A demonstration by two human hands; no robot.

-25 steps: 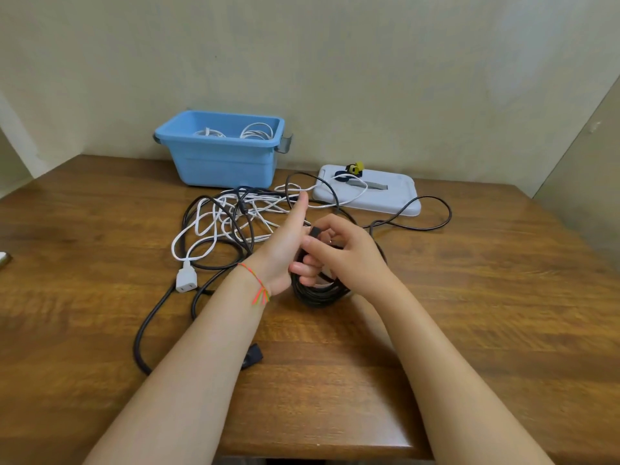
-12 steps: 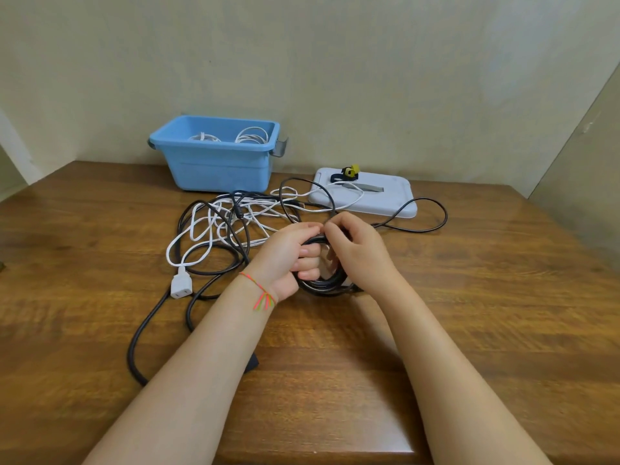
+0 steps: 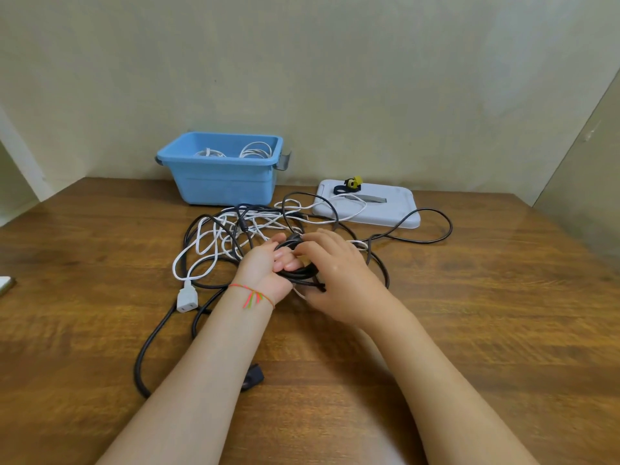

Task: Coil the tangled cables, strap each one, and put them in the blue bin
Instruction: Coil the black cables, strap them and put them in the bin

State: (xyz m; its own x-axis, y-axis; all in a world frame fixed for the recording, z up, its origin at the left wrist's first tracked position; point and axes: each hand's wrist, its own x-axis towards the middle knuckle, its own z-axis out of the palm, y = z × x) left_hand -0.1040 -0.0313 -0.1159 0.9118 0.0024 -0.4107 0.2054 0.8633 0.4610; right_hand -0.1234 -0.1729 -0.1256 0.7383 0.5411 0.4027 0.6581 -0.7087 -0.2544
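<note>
Moved: since a second ago our left hand has dropped its raised finger and curled round the black coil; our right hand has slid over the coil's right side.
Hands: both grip the coil.
Coil: mid-table, flat between our palms.
Key relation: the cable's loose tail runs right and back toward the tray, nearer our right hand.
Bin: back edge, left of centre, white coils inside.

Both forearms reached forward and met just in front of the blue bin. The left hand curled its fingers round a black cable coil, and the right hand gripped the coil from the other side, fingers bent over its top.
</note>
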